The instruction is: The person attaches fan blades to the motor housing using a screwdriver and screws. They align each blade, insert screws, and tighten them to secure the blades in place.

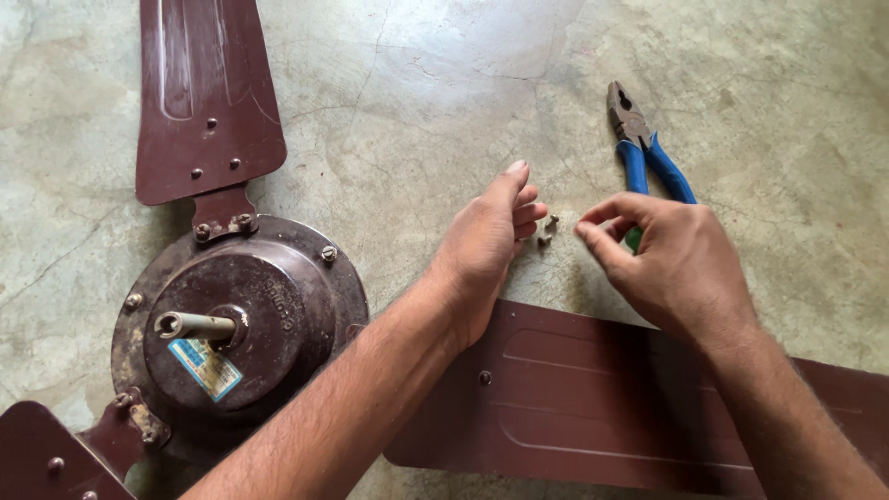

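Left hand: my left hand [486, 245] rests edge-down on the concrete floor [417, 83], fingers loosely curled and thumb up, gripping nothing.
Right hand: my right hand [671, 259] hovers over the floor with thumb and forefinger pinched close; I cannot tell if anything sits between them.
Screws: two small screws [548, 230] lie on the floor between my hands, just beside the left fingertips.
Pliers: blue-handled pliers [644, 148] lie just beyond my right hand, jaws pointing away.
Loose blade: a detached brown fan blade [574, 407] lies under both forearms.
Fan motor: the brown ceiling-fan motor [236, 324] sits at left, two blades attached.
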